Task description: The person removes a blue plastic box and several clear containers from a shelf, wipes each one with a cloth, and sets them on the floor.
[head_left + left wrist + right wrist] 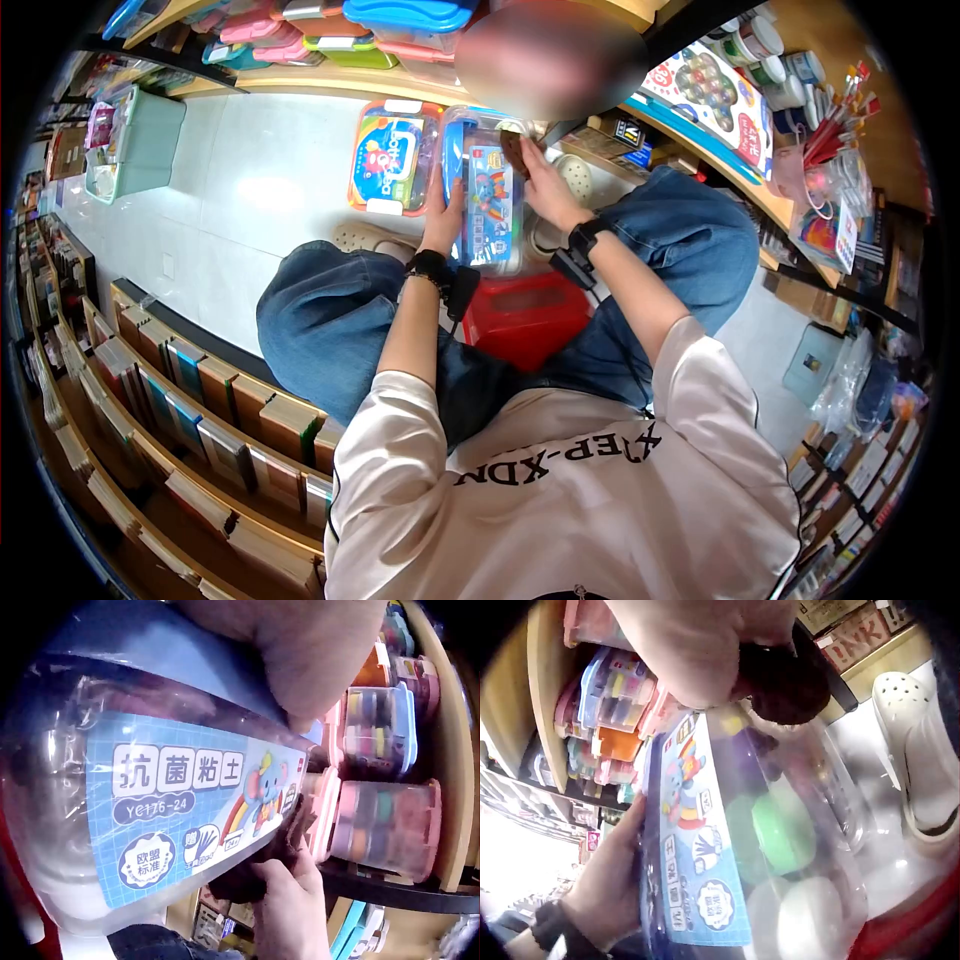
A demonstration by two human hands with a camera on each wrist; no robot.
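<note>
A clear plastic box of modelling clay (490, 220) with a blue lid stands tilted on its side between the knees. Its blue label (187, 802) carries a cartoon elephant, and green and white clay tubs (784, 832) show through the wall. My left hand (443, 222) grips it along the lid side. My right hand (552, 188) holds a dark brown cloth (789, 694) against the box's far end; in the left wrist view the cloth is bunched under the fingers, by the label's edge.
Another clay box (393, 160) with an orange rim lies on the floor at the left. Below is a red stool (528, 318). Shelves hold more clay boxes (386, 829) ahead and brushes (835, 125) at the right. A white clog (919, 757) and bookshelves (200, 440) are nearby.
</note>
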